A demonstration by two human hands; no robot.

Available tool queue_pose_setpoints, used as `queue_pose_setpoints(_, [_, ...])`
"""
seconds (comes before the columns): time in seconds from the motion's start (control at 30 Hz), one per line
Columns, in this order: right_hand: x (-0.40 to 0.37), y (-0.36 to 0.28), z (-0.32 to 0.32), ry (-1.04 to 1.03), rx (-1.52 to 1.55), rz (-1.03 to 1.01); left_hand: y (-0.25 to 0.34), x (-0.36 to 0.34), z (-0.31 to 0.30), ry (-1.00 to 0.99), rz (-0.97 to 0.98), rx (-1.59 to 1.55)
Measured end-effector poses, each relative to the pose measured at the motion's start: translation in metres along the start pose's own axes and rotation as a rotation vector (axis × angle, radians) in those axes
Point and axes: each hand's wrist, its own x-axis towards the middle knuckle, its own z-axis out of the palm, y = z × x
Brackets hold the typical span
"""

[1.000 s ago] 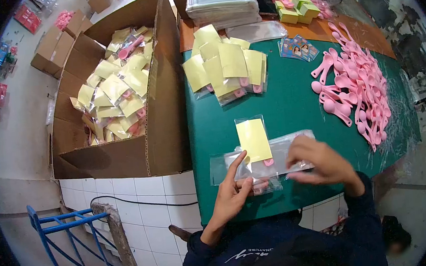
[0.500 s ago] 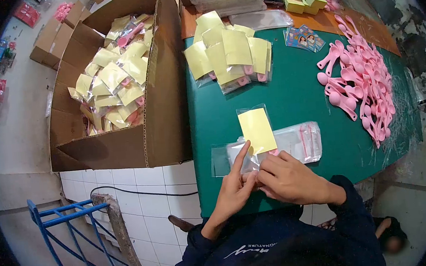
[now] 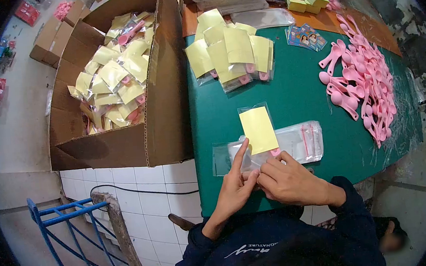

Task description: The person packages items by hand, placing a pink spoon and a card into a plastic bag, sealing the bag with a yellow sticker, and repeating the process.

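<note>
A clear plastic bag (image 3: 255, 110) with a yellow card (image 3: 259, 131) in it lies over a stack of clear bags (image 3: 295, 143) near the table's front edge. Just below the card shows the pink end of a spoon (image 3: 275, 152). My left hand (image 3: 235, 187) pinches the bag's lower end, its index finger stretched along the card's left side. Curled beside it, my right hand (image 3: 290, 179) grips the same end, fingertips pressed together close to the left thumb. The bag's lower edge is mostly hidden by my fingers.
Packed bags with yellow cards (image 3: 228, 48) are piled ahead. Loose pink spoons (image 3: 362, 77) lie right, near small printed cards (image 3: 306, 37). A cardboard box (image 3: 161, 87) of packed bags stands left of the green table (image 3: 296, 95). Another person (image 3: 391, 234) is at lower right.
My fingers have shifted slightly at the bag's lower end, and the view has moved a little. The bag and card lie nearly as before.
</note>
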Motion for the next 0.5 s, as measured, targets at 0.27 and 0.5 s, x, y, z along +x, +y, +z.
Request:
queue_pose_setpoints(0.27, [-0.015, 0.037, -0.026, -0.013, 0.755, -0.011, 0.006, -0.003, 0.005, 0.011, -0.011, -0.180])
queue_pose_setpoints(0.5, [-0.115, 0.183, -0.101, 0.555, 0.799, 0.456, 0.007, -0.005, -0.001, -0.074, -0.114, -0.312])
